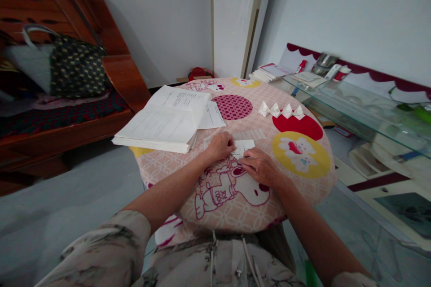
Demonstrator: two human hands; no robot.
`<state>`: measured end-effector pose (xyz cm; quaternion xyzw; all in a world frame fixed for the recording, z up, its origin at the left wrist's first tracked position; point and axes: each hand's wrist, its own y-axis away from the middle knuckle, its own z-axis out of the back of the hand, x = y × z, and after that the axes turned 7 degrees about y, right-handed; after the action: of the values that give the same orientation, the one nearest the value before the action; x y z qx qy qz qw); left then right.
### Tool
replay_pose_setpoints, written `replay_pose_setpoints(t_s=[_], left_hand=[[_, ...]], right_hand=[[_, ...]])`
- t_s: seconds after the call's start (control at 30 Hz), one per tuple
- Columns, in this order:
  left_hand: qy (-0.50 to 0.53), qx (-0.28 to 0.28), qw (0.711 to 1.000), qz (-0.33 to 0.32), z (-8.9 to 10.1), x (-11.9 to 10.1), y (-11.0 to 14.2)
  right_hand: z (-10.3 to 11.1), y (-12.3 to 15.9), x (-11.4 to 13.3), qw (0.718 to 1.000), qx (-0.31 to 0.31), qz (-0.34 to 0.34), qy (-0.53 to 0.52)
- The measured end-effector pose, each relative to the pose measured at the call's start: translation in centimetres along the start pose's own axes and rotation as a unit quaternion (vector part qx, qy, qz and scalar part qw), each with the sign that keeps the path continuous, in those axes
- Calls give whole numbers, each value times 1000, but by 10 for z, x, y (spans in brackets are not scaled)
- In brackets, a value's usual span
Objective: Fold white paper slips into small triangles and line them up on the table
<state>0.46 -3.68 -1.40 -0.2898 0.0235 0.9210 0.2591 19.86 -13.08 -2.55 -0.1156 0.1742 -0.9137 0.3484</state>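
Leaning over a round table, the person has a patterned tablecloth point(296, 202) beneath both forearms, its printed puppy figure nearest the body. The right hand point(261, 168) comes in from the lower right, fingers bent together over the near right corner of a small paper piece point(244, 146). The left hand point(219, 145) curls at that paper's left edge, fingertips touching it; whether either hand pinches or merely presses, I cannot tell. The paper lies flat between the hands, its far edge running nearly left to right and squared to the person; since fingers cover the near corners, its long axis cannot be made out. Beyond and to the left lies a thick open book point(155, 121), with a loose printed sheet point(214, 117) sticking out on its right. Farther off at right, four folded paper pieces point(287, 110) stand in a left-to-right row, peaks upward. Behind them are stacked booklets point(267, 73) beside a glass shelf point(373, 110), and a tall white cabinet unit point(230, 27) stands by the wall.
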Motion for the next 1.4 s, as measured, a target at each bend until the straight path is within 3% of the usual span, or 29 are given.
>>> replay_pose_setpoints(t_s=[0.57,1.1,1.4], left_hand=[[-11,0,1000,12,2,-5,0],[-20,5,1000,24,2,-7,0],[-13,11,1000,15,0,-3,-1]], right_hand=[[-5,1,-1,1000,-25,10,12],[-5,-6,0,999,30,5,31],[-9,-10,-8,1000,18,4,3]])
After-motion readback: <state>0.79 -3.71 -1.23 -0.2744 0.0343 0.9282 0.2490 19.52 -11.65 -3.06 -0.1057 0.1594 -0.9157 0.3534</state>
